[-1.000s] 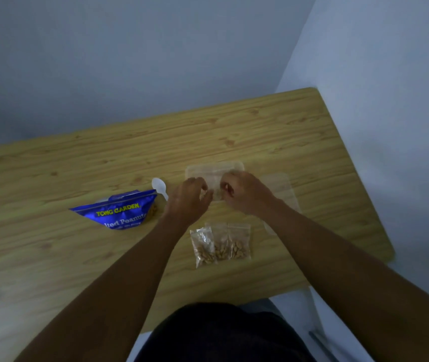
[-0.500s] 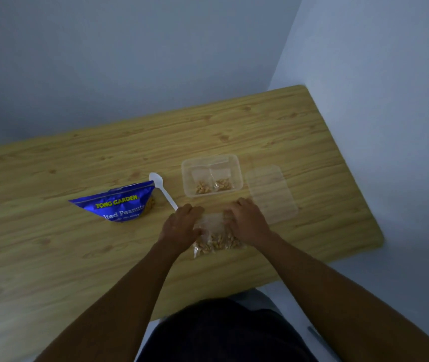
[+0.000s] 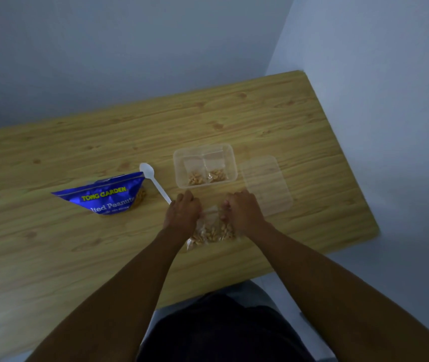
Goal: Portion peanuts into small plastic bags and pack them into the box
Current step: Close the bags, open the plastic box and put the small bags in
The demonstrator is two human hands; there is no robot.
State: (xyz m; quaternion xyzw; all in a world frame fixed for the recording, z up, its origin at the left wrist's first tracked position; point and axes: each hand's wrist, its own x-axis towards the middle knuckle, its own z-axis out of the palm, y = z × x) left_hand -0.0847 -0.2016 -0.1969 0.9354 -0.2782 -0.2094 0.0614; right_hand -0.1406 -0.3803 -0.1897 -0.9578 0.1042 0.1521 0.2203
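Hands were lowered onto the filled small bags (image 3: 212, 231) at frame centre: left hand (image 3: 182, 214) and right hand (image 3: 242, 212), each grip apparently pinching a bag top, contact partly hidden. Two bags already lay in the box (image 3: 182, 158) above. Lifting and packing appeared due next.

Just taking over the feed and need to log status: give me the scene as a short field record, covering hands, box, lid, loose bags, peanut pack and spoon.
left hand: on the loose bags, left side; grip unclear
right hand: on the loose bags, right side; grip unclear
loose bags: filled with peanuts, on the table between the hands, exact count unclear
box: clear, open, two filled bags inside, side by side
lid: clear, flat on the table right of the box
peanut pack: blue, lying on its side, left
spoon: white, between pack and box
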